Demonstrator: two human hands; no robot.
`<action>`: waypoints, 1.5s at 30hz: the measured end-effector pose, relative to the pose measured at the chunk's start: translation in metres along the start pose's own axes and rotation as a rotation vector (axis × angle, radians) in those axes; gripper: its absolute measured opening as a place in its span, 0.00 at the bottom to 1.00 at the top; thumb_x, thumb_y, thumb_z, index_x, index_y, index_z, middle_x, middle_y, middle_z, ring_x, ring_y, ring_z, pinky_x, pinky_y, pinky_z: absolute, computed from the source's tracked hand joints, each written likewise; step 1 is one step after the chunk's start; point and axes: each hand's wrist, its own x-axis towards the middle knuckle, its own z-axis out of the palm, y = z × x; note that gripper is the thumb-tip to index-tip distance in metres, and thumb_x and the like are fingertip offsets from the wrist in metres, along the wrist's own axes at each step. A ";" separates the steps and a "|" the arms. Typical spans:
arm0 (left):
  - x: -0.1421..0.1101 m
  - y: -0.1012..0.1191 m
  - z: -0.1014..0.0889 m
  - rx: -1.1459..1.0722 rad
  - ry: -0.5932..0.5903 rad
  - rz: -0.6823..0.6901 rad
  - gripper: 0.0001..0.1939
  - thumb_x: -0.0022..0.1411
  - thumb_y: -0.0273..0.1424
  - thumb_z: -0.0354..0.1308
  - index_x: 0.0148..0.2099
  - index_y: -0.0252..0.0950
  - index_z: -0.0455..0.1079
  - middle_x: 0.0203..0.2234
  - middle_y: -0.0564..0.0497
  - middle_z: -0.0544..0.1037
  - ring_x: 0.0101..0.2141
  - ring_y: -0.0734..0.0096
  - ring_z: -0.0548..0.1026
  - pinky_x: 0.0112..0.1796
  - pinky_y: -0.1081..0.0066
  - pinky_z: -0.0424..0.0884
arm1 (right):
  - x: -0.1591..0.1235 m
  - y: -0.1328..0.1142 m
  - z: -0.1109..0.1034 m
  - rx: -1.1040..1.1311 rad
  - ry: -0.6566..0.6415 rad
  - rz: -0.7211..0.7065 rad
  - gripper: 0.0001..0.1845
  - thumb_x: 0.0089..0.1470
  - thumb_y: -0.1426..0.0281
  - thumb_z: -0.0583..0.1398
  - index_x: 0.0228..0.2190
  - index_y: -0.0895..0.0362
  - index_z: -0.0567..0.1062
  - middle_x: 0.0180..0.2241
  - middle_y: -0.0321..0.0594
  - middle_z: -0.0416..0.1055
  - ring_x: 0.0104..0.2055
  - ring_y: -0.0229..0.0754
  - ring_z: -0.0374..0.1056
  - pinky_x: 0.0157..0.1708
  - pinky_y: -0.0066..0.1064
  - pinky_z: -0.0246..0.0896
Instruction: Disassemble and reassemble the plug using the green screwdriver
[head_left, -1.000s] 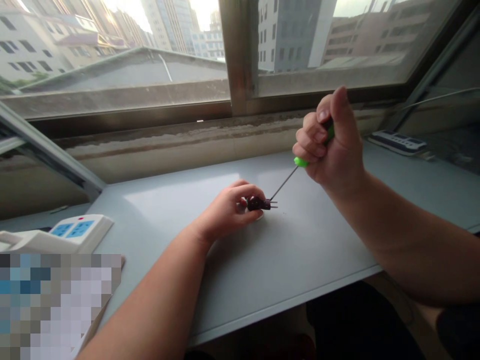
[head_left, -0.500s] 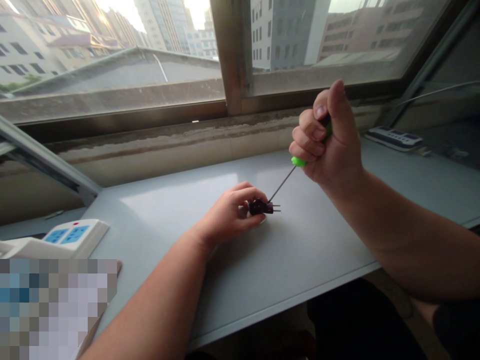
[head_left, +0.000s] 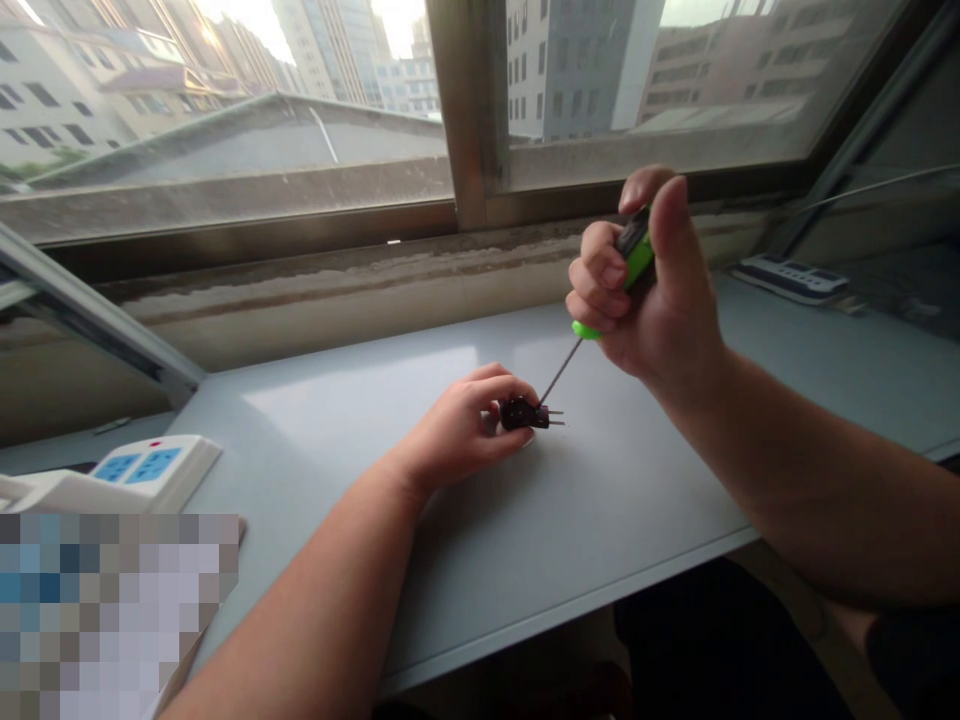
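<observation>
Pinched between the thumb and fingers of my left hand (head_left: 480, 415) is a small black power plug (head_left: 523, 412), held on the grey table. Its two metal pins point to the right. My right hand (head_left: 652, 280), raised above and to the right, is wrapped round the green and black handle of a screwdriver (head_left: 561, 372). The thin shaft slants down to the left, and its tip meets the top of the plug near the pins. A screw under the tip is too small to make out.
A white power strip (head_left: 161, 465) with blue sockets lies at the left, behind a pixelated flat item (head_left: 127, 610). At the far right rests a white and dark device (head_left: 791, 278). The table's front edge (head_left: 570, 610) runs close below my forearms; a window stands behind.
My right hand has shifted slightly left, and its index finger and thumb have loosened, so more of the screwdriver handle shows. The plug and my left hand stay nearly still.
</observation>
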 end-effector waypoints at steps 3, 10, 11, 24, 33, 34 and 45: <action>0.000 0.000 0.000 -0.003 0.005 0.004 0.11 0.62 0.29 0.68 0.48 0.39 0.78 0.43 0.48 0.76 0.41 0.66 0.77 0.40 0.68 0.76 | -0.001 0.002 0.006 0.118 -0.058 -0.086 0.19 0.61 0.48 0.61 0.44 0.43 0.60 0.31 0.31 0.64 0.24 0.39 0.59 0.22 0.33 0.59; -0.001 -0.001 0.000 -0.021 0.006 -0.001 0.12 0.62 0.29 0.68 0.49 0.39 0.78 0.44 0.48 0.77 0.43 0.64 0.78 0.42 0.66 0.77 | -0.002 0.005 0.002 -0.196 -0.170 -0.192 0.27 0.64 0.42 0.58 0.56 0.43 0.67 0.49 0.43 0.75 0.45 0.50 0.75 0.39 0.42 0.76; -0.002 0.000 0.000 -0.024 0.007 0.002 0.12 0.61 0.28 0.68 0.48 0.39 0.78 0.45 0.47 0.77 0.43 0.64 0.78 0.43 0.65 0.77 | -0.004 0.003 0.003 -0.211 -0.173 -0.209 0.27 0.63 0.42 0.60 0.55 0.43 0.67 0.50 0.43 0.74 0.45 0.50 0.75 0.41 0.43 0.77; -0.001 0.003 -0.005 0.008 -0.027 -0.011 0.11 0.64 0.29 0.68 0.49 0.40 0.79 0.46 0.48 0.77 0.44 0.64 0.78 0.44 0.65 0.77 | -0.013 -0.012 0.008 -0.259 -0.210 -0.209 0.25 0.67 0.45 0.58 0.56 0.46 0.70 0.52 0.44 0.74 0.52 0.49 0.77 0.47 0.42 0.81; -0.002 0.002 -0.007 -0.017 -0.033 -0.027 0.13 0.63 0.33 0.70 0.51 0.40 0.79 0.47 0.46 0.77 0.47 0.63 0.78 0.46 0.63 0.79 | -0.008 -0.010 0.003 -0.352 -0.098 -0.310 0.25 0.63 0.41 0.61 0.50 0.45 0.72 0.50 0.45 0.72 0.54 0.53 0.74 0.44 0.45 0.80; -0.002 0.002 -0.007 -0.012 -0.033 -0.026 0.13 0.64 0.33 0.70 0.51 0.40 0.79 0.47 0.46 0.77 0.47 0.63 0.78 0.46 0.64 0.80 | -0.008 -0.010 0.003 -0.339 -0.133 -0.299 0.25 0.64 0.41 0.58 0.50 0.45 0.71 0.50 0.45 0.73 0.53 0.52 0.74 0.44 0.44 0.80; 0.000 0.003 -0.011 -0.002 -0.054 -0.013 0.14 0.64 0.34 0.71 0.51 0.39 0.80 0.47 0.47 0.77 0.45 0.65 0.79 0.45 0.68 0.81 | 0.000 -0.002 -0.003 -0.420 -0.150 -0.297 0.18 0.70 0.50 0.58 0.55 0.43 0.71 0.55 0.42 0.72 0.61 0.52 0.71 0.53 0.42 0.77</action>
